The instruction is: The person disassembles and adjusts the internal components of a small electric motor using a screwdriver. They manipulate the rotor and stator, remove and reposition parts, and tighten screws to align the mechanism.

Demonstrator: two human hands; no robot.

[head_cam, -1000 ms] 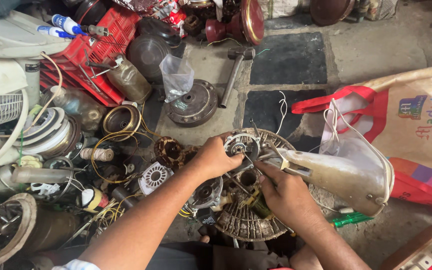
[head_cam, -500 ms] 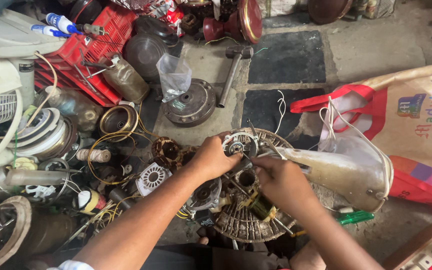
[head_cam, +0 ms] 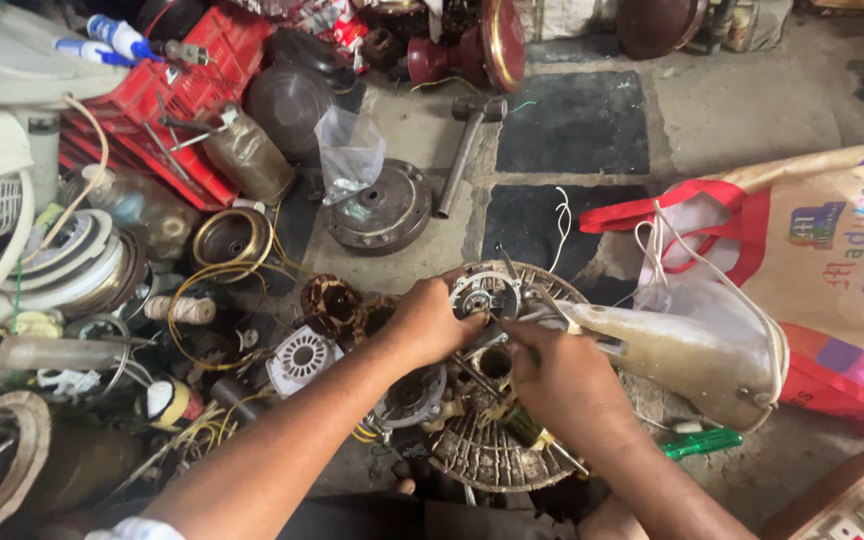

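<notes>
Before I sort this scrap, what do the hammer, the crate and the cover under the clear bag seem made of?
The hammer: dull grey metal head and handle, apparently steel. The crate: glossy red ribbed plastic. The round cover: probably cast metal, dark, grimy and matte. The clear bag: thin crinkled plastic film.

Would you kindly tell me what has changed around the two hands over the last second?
Very little. The right hand has slid slightly left and up, closing toward the small round motor part. The left hand keeps its grip on that part, over the round metal grille. The cream fan housing, the hammer and the green-handled tool lie as before.
</notes>
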